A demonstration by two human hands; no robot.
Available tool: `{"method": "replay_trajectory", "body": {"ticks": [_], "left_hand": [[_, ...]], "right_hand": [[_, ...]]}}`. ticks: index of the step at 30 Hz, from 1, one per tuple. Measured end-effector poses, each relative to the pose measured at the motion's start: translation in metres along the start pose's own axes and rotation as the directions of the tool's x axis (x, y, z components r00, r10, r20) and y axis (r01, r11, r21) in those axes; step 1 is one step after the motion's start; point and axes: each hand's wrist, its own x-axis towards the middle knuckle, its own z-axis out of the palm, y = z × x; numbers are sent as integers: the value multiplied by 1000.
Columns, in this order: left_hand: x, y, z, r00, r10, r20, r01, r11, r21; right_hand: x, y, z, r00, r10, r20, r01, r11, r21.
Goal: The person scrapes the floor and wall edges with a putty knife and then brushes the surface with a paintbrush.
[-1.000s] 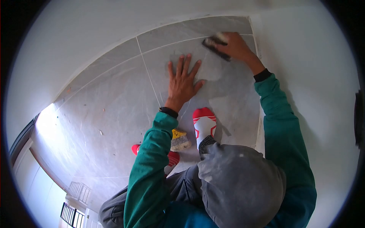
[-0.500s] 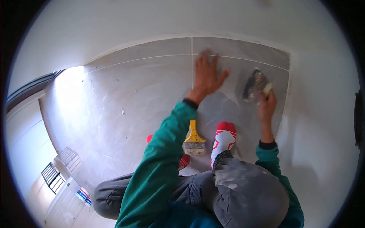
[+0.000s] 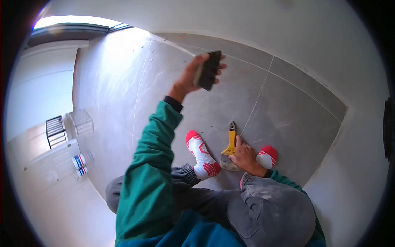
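Observation:
My left hand [image 3: 188, 77] is closed around a dark, flat, rectangular plate [image 3: 210, 71] with a tan edge, held up above the floor. Its exact kind does not show. Low between the feet, my right hand [image 3: 245, 157] has its fingers closed at the metal band of a wide paintbrush [image 3: 231, 142]. The brush has a yellow handle with a dark end, and its pale bristles point toward me. Some of the right fingers are hidden behind the hand.
Grey tiles [image 3: 296, 123] cover the floor, meeting a white wall [image 3: 263, 24] ahead and another at right. Socked feet [image 3: 201, 154] flank the brush. At left are a bright opening, a black rack [image 3: 56, 131] and striped containers [image 3: 79, 164].
My view has turned leftward. The dark plate seems to have passed from my right hand to my left, which was empty and spread. My right hand has come down onto the paintbrush.

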Motion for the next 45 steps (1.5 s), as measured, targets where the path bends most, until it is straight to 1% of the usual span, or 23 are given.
{"method": "replay_trajectory", "body": {"ticks": [4, 6, 7, 8, 9, 10, 11, 12, 14, 17, 18, 19, 22, 23, 24, 25, 27, 29, 32, 34, 39, 41, 45], "left_hand": [[-57, 52, -23, 970, 32, -239, 95, 861, 500], [-101, 75, -50, 932, 44, -361, 233, 690, 685], [-125, 87, -60, 914, 49, -403, 302, 582, 755], [-150, 97, -62, 883, 71, -464, 362, 526, 770], [-177, 103, -59, 843, 101, -528, 423, 482, 767], [-204, 109, -56, 797, 131, -589, 485, 442, 754], [-228, 110, -55, 740, 162, -653, 546, 422, 724], [-254, 108, -58, 694, 169, -699, 589, 424, 688], [-293, 98, -59, 632, 139, -762, 631, 478, 611], [-310, 76, -34, 622, 53, -781, 640, 539, 547], [-303, 73, -21, 634, 12, -773, 659, 516, 548], [-293, 73, -9, 647, -23, -762, 672, 490, 555], [-278, 80, 17, 726, -91, -682, 633, 478, 610], [-279, 83, 19, 741, -86, -666, 610, 501, 614], [-278, 84, 25, 752, -80, -654, 590, 525, 614], [-277, 87, 31, 759, -83, -646, 576, 549, 606], [-285, 82, 26, 755, -75, -651, 561, 587, 583], [-294, 73, 17, 700, -88, -709, 615, 578, 536], [-309, 46, -32, 622, 13, -783, 704, 429, 566], [-311, 28, -71, 604, 124, -787, 738, 284, 612], [-321, -26, -157, 612, 333, -717, 753, 31, 658], [-326, -36, -186, 637, 380, -670, 735, -38, 677], [-323, -61, -256, 603, 590, -536, 684, -38, 728]], "right_hand": [[18, 5, -4, 967, -32, 254, -30, 971, 238], [20, 7, -23, 970, -196, -144, 238, 888, 394], [21, 21, -50, 968, -193, -163, 236, 920, 313], [25, 60, -53, 850, -184, -493, 323, 922, 213], [14, 56, -115, 891, 3, -454, 257, 820, 511], [10, 61, -156, 758, 143, -636, 242, 844, 479], [8, 102, -191, 669, 97, -737, 49, 984, 174], [15, 136, -210, 572, 152, -806, -241, 970, 12], [38, 185, -235, 345, 271, -898, -723, 687, -71], [116, 142, -174, 413, 73, -908, -507, 847, -163], [147, 119, -144, 393, -309, -866, -324, 835, -445], [176, 62, -124, 598, -14, -801, -350, 895, -277], [231, -48, -58, 549, -440, -711, 135, 886, -444], [225, -93, -62, 746, -357, -562, 239, 932, -274], [233, -113, -59, 763, -397, -511, 388, 913, -130], [236, -117, -65, 750, -418, -512, 407, 903, -140], [237, -112, -87, 510, -560, -653, 547, 797, -256], [224, -74, -123, 425, -552, -717, 367, 829, -421], [209, -10, -170, 626, -339, -702, 59, 919, -391], [201, 0, -191, 711, -357, -606, 49, 885, -464], [205, -43, -214, 653, -583, -483, 269, 775, -571], [213, -78, -223, 469, -843, -261, 526, 505, -685], [234, -158, -221, 239, -971, -22, 622, 170, -765]]}}
